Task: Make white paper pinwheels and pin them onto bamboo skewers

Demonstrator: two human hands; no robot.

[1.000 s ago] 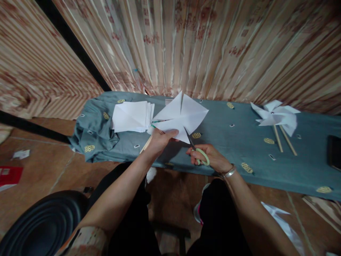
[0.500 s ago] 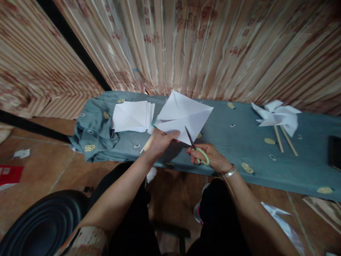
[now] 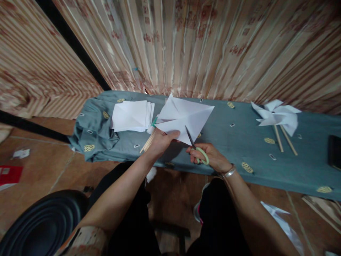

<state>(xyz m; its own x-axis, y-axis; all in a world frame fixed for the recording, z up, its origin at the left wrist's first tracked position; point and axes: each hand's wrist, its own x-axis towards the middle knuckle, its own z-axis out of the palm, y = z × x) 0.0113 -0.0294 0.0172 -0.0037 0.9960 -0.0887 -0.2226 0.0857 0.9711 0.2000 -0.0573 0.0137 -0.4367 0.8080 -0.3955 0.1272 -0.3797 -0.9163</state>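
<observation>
White paper [image 3: 191,115] sits over the cloth-covered surface [image 3: 234,149], its near edge pinched in my left hand [image 3: 160,139], and with the grip of my right hand [image 3: 210,155] curled around the scissors [image 3: 190,136], I should guide cuts straight inward, stopping short of centre.

The 2 arms reach in from the near side, the left arm [image 3: 117,197] slanting far and to the right, the right arm [image 3: 253,209] slanting far and to the left. The left hand [image 3: 162,140] is closed in a pinch, its thumb [image 3: 173,134] laid on top and pointing right. Slightly nearer and to its right, apart from it, the right hand [image 3: 209,154] is curled in a grip, its fingers [image 3: 192,153] bent toward the left.
</observation>
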